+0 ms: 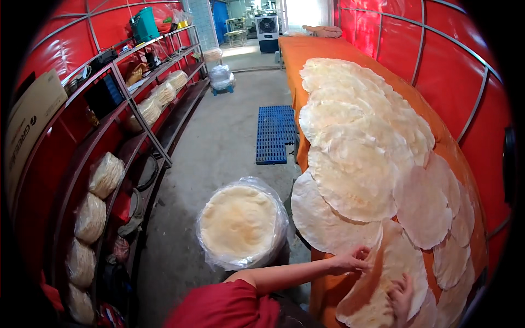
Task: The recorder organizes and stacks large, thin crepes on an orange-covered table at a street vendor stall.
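Note:
A large thin round flatbread [404, 254] lies in front of me on the orange-covered table [297, 69]. Its left side is raised and casts a darker shadow across the sheet. My left hand [353, 261] reaches in from the left and grips this raised edge between thumb and fingers. Over the lower right part of the same flatbread is my right hand [400, 295], its fingers spread and holding nothing. Just beyond my left hand, another flatbread [328, 221] hangs slightly over the table's left edge. A long row of overlapping flatbreads [357, 168] runs away toward the far end.
Left of the table stands a round stack of flatbreads [240, 221] in clear plastic. A blue plastic pallet [275, 133] lies on the floor. Metal shelving [123, 84] along the left holds bagged stacks [90, 217] and a cardboard box [35, 131]. An air cooler [267, 33] stands at the back.

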A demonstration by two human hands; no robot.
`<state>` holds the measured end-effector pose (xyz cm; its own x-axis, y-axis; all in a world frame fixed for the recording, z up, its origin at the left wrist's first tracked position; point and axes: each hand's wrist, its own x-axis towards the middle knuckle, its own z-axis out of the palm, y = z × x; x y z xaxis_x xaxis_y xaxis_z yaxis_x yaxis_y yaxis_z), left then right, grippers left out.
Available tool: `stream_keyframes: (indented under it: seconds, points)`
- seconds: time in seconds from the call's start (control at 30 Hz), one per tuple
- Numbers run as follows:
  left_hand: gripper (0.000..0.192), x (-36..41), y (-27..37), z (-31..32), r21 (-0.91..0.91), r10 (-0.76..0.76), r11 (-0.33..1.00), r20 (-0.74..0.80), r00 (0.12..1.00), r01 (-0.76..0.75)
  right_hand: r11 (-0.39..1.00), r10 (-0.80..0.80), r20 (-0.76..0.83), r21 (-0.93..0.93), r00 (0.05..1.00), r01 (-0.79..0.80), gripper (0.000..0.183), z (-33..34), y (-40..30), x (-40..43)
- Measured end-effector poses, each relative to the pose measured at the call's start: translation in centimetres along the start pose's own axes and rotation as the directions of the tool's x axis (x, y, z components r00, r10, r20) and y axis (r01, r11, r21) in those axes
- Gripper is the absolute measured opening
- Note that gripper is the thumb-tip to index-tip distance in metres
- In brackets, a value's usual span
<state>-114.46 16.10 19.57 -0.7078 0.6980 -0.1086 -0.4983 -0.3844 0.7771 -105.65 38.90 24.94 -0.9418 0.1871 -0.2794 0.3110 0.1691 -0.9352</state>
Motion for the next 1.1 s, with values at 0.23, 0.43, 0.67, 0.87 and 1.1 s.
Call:
stream_keyframes:
  seconds: [0.23,0.43,0.67,0.87,1.1]
  points:
    - [0.007,2.2,-2.9,-1.2,0.029,-0.035,0.999,0.133,0.991,0.031,0.822,-0.284,-0.071,-0.532,0.956,0.205,0.023,7.7,-0.3,4.7]
    - [0.010,-0.1,0.2,-1.9,-0.233,-0.202,0.957,-0.117,0.972,0.171,0.824,-0.432,-0.009,-0.411,0.902,0.390,0.015,9.1,-1.1,4.7]
    - [0.014,2.5,2.0,-0.8,0.104,-0.234,0.965,-0.065,0.970,0.240,0.916,-0.386,-0.135,-0.179,0.913,0.360,0.008,8.3,-0.1,4.3]
    - [0.020,1.3,0.6,-1.9,-0.045,-0.151,0.988,-0.045,0.988,0.149,0.933,-0.124,-0.104,0.328,0.987,0.152,0.007,7.6,1.9,4.2]
    - [0.021,3.0,2.2,-0.3,0.536,0.047,0.843,-0.162,0.986,0.048,0.920,-0.384,-0.234,-0.016,0.893,0.392,0.010,9.5,0.9,4.0]
